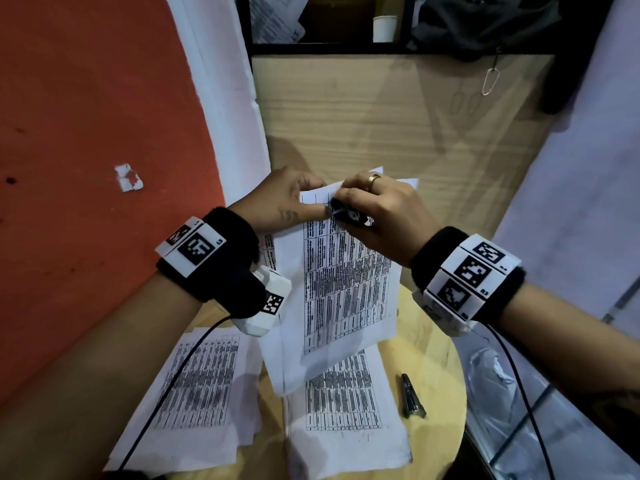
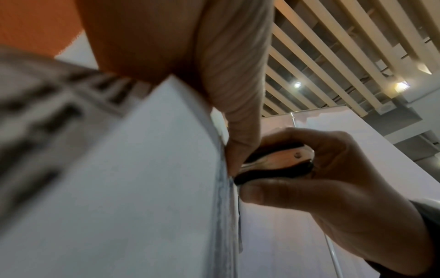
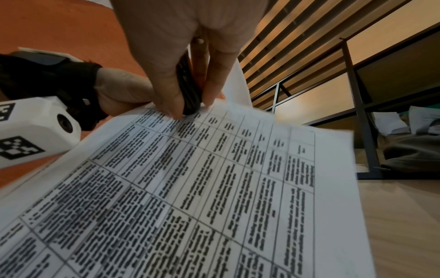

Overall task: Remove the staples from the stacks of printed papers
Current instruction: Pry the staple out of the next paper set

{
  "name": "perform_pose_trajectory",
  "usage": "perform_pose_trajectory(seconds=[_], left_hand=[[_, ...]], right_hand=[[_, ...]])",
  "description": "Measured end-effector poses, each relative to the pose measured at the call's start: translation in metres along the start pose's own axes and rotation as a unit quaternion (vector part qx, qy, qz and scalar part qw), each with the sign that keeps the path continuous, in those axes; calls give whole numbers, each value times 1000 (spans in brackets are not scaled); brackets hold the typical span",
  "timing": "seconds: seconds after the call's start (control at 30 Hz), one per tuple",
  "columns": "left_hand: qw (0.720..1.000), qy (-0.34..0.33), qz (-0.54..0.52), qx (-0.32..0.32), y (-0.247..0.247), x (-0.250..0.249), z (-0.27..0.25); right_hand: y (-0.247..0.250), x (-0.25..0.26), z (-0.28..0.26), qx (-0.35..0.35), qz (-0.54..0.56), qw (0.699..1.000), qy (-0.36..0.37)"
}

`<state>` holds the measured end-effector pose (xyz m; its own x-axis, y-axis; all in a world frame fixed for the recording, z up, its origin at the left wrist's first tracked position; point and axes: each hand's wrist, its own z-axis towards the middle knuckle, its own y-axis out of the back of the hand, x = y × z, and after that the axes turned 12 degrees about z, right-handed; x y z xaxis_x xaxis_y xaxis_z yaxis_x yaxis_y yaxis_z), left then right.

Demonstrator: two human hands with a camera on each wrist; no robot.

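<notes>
A stapled stack of printed papers (image 1: 346, 289) is lifted off the round table, its top edge up. My left hand (image 1: 294, 199) pinches the top left corner, thumb on the front sheet. My right hand (image 1: 367, 206) squeezes a black and chrome staple remover (image 1: 348, 213) against that same corner. In the left wrist view the staple remover (image 2: 276, 163) bites at the stack's edge (image 2: 223, 197) between thumb and fingers. In the right wrist view the black staple remover (image 3: 189, 90) presses onto the printed sheet (image 3: 190, 188). The staple itself is hidden.
Two more printed stacks (image 1: 201, 386) (image 1: 346, 410) lie on the round wooden table (image 1: 436, 358). A small metal tool (image 1: 412, 396) rests near the table's right edge. An orange wall (image 1: 86, 133) stands left, a wooden cabinet (image 1: 381, 109) ahead.
</notes>
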<state>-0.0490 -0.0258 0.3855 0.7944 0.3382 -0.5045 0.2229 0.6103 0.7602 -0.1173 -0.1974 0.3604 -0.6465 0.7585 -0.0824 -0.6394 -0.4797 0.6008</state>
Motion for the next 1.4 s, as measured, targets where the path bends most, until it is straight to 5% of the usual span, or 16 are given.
perform_pose_trajectory(seconds=[0.23, 0.77, 0.97, 1.07, 1.23, 1.3, 1.4], left_hand=[[1000, 15, -8, 8, -2, 10, 2], [995, 50, -79, -39, -9, 11, 2], [997, 59, -42, -36, -9, 18, 0], [994, 83, -46, -46, -10, 20, 0], [988, 122, -35, -85, -16, 18, 5], [987, 127, -25, -98, -19, 16, 7], [987, 119, -2, -111, -23, 14, 7]], right_hand=[[-5, 0, -2, -3, 37, 999, -31], [-13, 4, -9, -162, 182, 949, -201], [-15, 8, -8, -146, 214, 935, -241], [-8, 10, -4, -175, 310, 875, -328], [-12, 13, 2, -213, 504, 655, -520], [-16, 17, 4, -175, 503, 634, -561], [-23, 20, 8, -123, 484, 650, -573]])
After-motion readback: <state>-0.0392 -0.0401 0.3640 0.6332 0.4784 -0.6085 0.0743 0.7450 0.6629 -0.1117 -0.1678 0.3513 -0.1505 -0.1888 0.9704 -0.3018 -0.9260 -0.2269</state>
